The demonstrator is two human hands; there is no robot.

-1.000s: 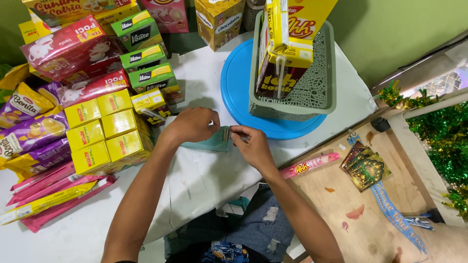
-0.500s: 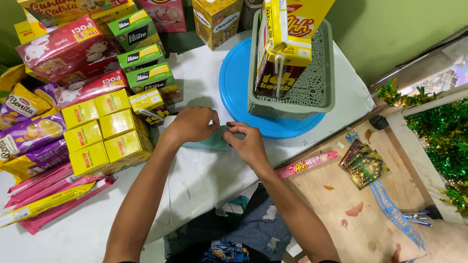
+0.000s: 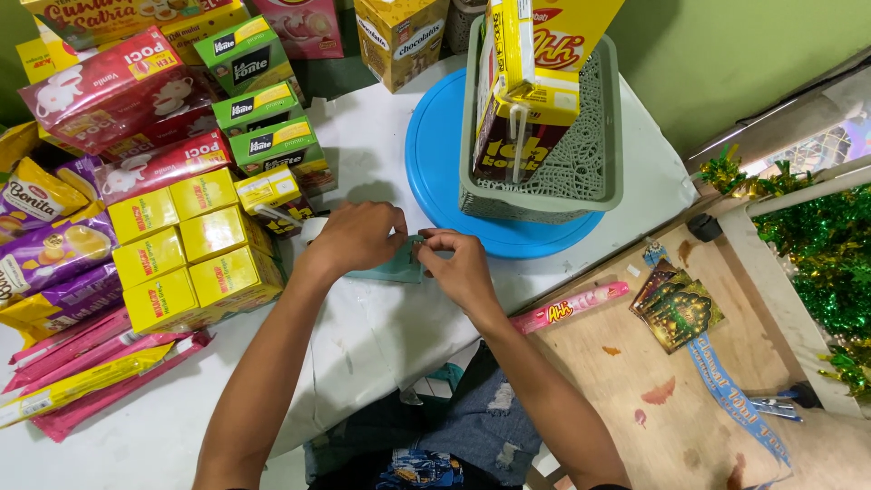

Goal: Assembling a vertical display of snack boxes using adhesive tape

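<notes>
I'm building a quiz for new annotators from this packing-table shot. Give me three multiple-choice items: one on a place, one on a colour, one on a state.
1. Where does the grey-green basket stand?
A. on the round blue lid
B. on the wooden board
C. on the yellow boxes

2. What colour is the small flat piece between the hands?
A. red
B. teal
C. yellow

3. How do the left hand and right hand stand?
A. both raised well above the table
B. one inside the basket
C. both down at the teal piece, fingertips pinching it

Answers:
1 A, the round blue lid shows all round the basket's base.
2 B, its teal edge shows below the left hand.
3 C, both hands' fingertips meet on the piece on the white cloth.
</notes>
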